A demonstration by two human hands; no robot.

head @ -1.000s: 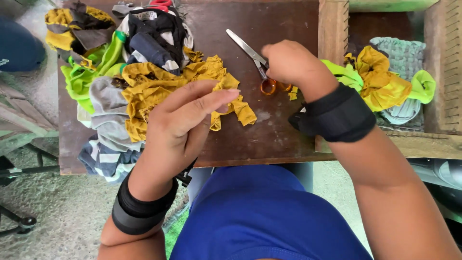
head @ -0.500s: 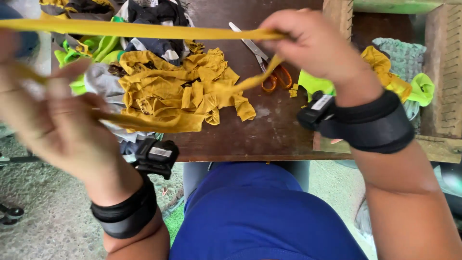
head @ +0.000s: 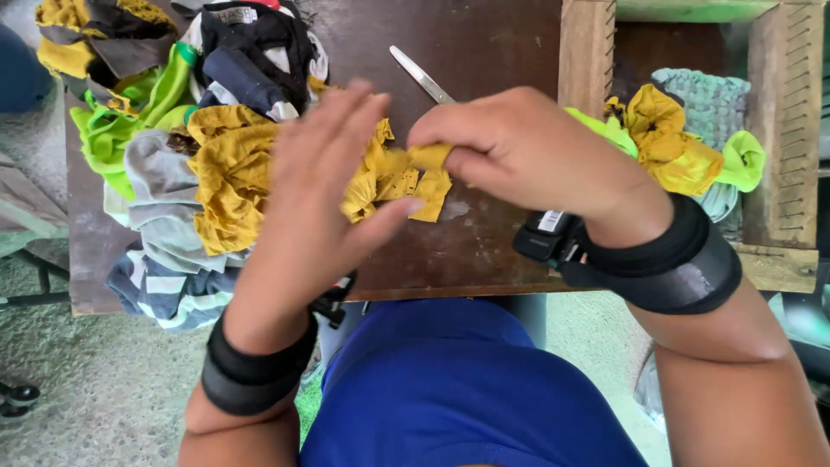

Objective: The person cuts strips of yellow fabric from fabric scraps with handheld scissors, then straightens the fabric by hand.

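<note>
Over a dark brown wooden table (head: 484,251), the right hand (head: 519,147) pinches the end of a mustard-yellow strip of cloth (head: 398,177), fingers clamped on it; the strip runs left to right across the table's middle. The left hand (head: 324,190) hovers flat above it, fingers apart. A white rectangular label (head: 238,15) sits on dark fabric at the heap's top. Steel scissors (head: 421,75) point up-left.

A small white label (head: 551,221) is seen on the black wrist device (head: 543,237) at the right wrist. A white garment tag (head: 232,15) is seen atop the cloth pile (head: 173,130), upper left.
</note>
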